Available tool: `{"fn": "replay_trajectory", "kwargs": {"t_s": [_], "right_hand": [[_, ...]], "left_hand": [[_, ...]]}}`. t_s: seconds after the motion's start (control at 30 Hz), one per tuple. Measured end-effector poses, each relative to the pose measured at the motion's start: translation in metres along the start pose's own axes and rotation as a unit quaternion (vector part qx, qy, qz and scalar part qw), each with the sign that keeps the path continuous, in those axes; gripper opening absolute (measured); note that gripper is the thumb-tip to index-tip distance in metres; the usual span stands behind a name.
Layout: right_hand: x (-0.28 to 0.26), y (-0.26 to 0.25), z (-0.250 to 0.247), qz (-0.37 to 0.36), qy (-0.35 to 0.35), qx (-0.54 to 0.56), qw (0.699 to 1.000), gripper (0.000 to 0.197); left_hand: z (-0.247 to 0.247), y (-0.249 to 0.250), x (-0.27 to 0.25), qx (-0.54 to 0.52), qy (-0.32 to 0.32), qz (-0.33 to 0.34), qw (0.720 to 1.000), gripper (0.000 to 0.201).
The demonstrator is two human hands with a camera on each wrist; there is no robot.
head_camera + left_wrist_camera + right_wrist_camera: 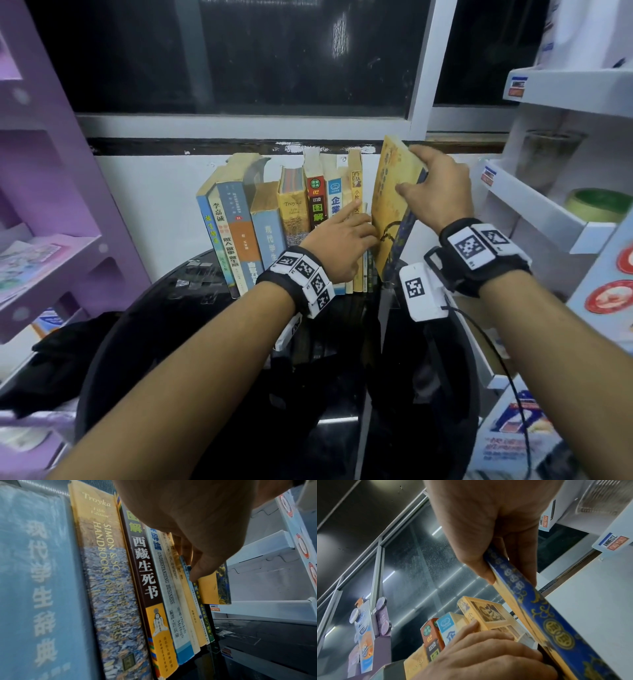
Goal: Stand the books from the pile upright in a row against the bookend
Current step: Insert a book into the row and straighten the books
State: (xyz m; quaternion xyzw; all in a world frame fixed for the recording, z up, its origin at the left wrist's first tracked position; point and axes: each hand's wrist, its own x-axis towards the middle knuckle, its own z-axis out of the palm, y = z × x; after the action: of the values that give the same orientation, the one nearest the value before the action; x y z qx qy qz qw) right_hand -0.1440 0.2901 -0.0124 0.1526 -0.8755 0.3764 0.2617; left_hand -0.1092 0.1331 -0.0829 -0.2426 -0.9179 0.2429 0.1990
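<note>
A row of upright books [294, 212] stands on the black glass table [212, 394] against the wall; the leftmost ones lean right. My right hand [419, 176] grips a yellow book with a blue patterned spine [388, 192] near its top, thumb on the cover. That book is tilted at the row's right end, its lower edge by the thin books. In the right wrist view, the yellow book [539, 609] is pinched by my right hand [489, 563]. My left hand [359, 224] rests with straight fingers against the spines [154, 574] beside it. No bookend shows plainly.
A purple shelf unit [51, 205] stands at the left and a white display rack [548, 219] with a green tape roll [596, 205] at the right, close to the tilted book. A dark window [239, 51] is behind. A black bag [65, 346] lies lower left.
</note>
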Motion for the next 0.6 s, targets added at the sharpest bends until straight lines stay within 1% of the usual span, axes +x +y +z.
{"fn": "replay_trajectory", "kwargs": {"t_s": [0.17,0.27,0.33,0.43,0.53,0.6], "right_hand": [[0.004,-0.002,0.006,-0.016,-0.007,-0.002,1.000,0.052],[0.013,-0.011,-0.001,-0.022,0.012,-0.004,1.000,0.056],[0.022,-0.016,-0.011,-0.026,0.025,-0.009,0.999,0.054],[0.036,-0.017,-0.024,-0.017,0.059,0.020,0.998,0.056],[0.040,-0.016,-0.024,-0.004,0.077,0.035,0.996,0.055],[0.038,-0.015,-0.019,-0.010,0.085,0.033,0.996,0.054]], "left_hand": [[0.006,0.000,0.001,-0.014,0.016,0.000,1.000,0.052],[0.008,-0.001,0.003,-0.023,0.028,-0.003,0.999,0.051],[0.010,-0.001,0.003,-0.029,0.037,0.000,0.999,0.050],[0.011,-0.002,0.003,-0.035,0.046,0.000,0.998,0.050],[0.014,-0.002,0.004,-0.032,0.044,-0.004,0.998,0.050],[0.014,-0.002,0.004,-0.034,0.044,-0.005,0.998,0.051]]}}
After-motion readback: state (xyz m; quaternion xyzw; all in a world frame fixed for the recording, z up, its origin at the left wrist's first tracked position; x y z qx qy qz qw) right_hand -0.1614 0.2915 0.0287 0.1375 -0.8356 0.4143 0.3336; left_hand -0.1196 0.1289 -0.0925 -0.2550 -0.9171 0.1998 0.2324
